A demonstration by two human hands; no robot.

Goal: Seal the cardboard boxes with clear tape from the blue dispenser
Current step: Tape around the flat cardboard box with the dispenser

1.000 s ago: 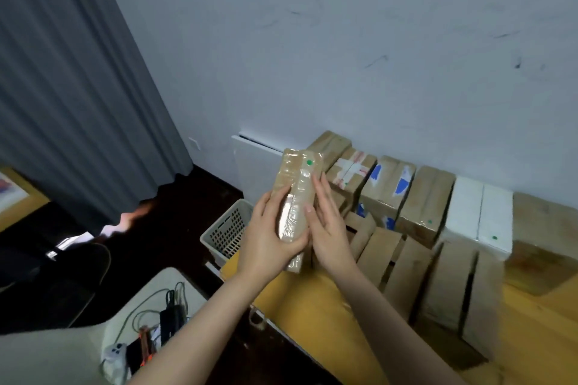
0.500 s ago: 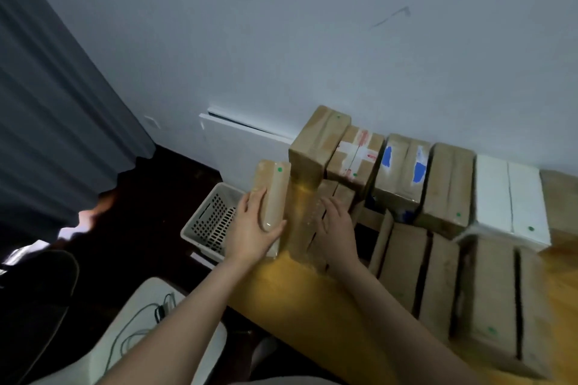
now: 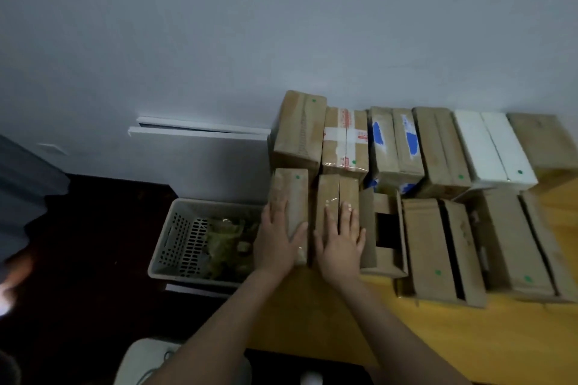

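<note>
Left hand (image 3: 278,237) has set the taped box (image 3: 289,194) down at the left edge of the table (image 3: 484,341) and lies flat on it; right hand (image 3: 339,237) lies flat on the next box (image 3: 331,194) just right. The taped one looks sealed. Left of it, a drop to a basket (image 3: 175,237); further right, an open box (image 3: 384,205); behind, stacked boxes (image 3: 345,141). Dispenser unseen.

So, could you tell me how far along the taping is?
Done: the back row looks closed, and two taped boxes lie at front left. In hand: the left hand lies flat on one, the right hand on the other. Left: the open box beside them and the gaping boxes further right need tape; no dispenser is in view.
</note>
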